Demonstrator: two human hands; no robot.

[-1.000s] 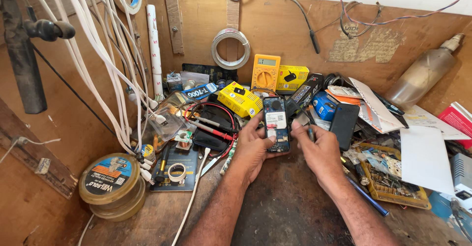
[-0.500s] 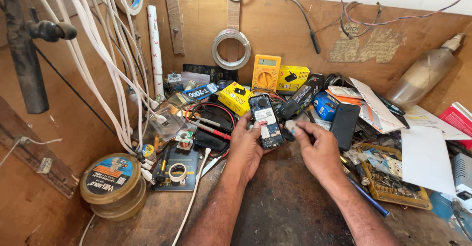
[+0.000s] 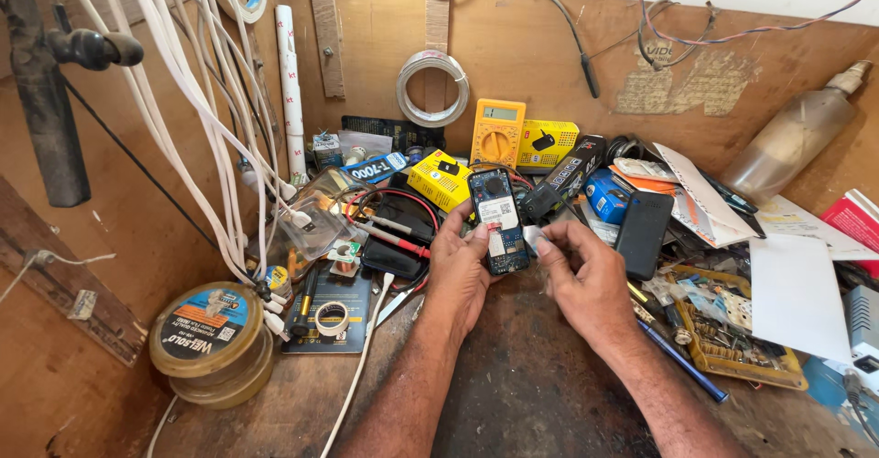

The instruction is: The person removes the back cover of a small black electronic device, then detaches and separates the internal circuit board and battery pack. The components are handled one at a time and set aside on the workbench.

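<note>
My left hand (image 3: 460, 266) holds an opened small mobile phone (image 3: 497, 218) upright above the workbench, its back off and a white label and dark circuit parts showing. My right hand (image 3: 583, 279) sits just to the right of the phone, thumb and forefinger pinched on a small pale piece (image 3: 534, 236) close to the phone's right edge. What that piece is cannot be made out.
A yellow multimeter (image 3: 497, 133) and yellow boxes (image 3: 441, 179) lie behind the phone. A black phone (image 3: 644, 223), papers (image 3: 795, 293) and a parts tray (image 3: 732, 337) crowd the right. White cables (image 3: 197, 119), red probes (image 3: 394, 236) and a solder tin (image 3: 209, 341) fill the left.
The phone has tilted and shifted slightly left and up in my left hand. My right hand has drawn away from it a little, pinching the small piece.
</note>
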